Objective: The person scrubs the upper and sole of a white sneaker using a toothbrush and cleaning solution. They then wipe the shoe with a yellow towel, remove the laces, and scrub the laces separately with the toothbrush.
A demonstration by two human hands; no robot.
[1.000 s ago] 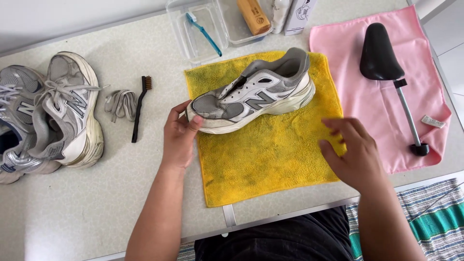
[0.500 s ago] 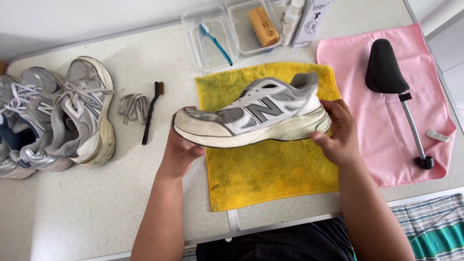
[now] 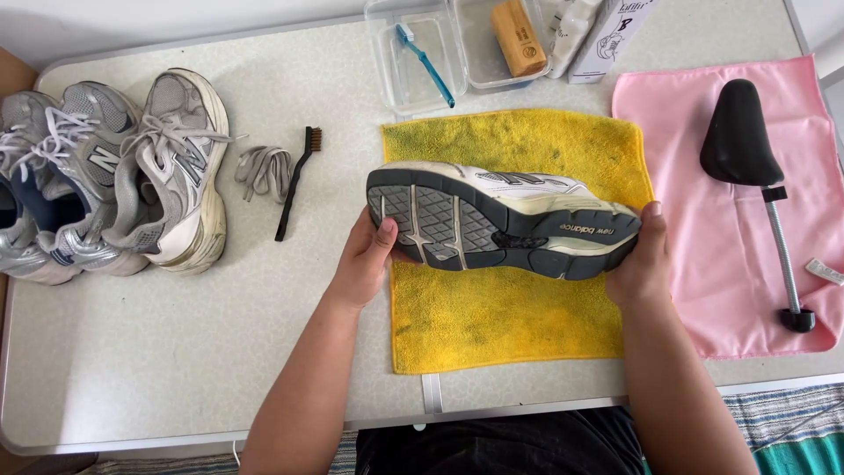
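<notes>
Left hand (image 3: 367,259): forearm reaching up from the lower edge, fingers curled round the toe end of the sneaker (image 3: 501,220), thumb on the sole. Right hand (image 3: 640,264): closed on the heel end, thumb up over the edge. Sneaker: held between both hands above the yellow towel (image 3: 519,317), tipped on its side, dark grey grooved sole facing the camera, soiled white midsole along the top. Pink cloth (image 3: 721,273) to the right, bearing a black shoe tree (image 3: 747,149). Small brush (image 3: 297,180), loose laces (image 3: 262,169), further grey sneakers (image 3: 105,176) to the left.
</notes>
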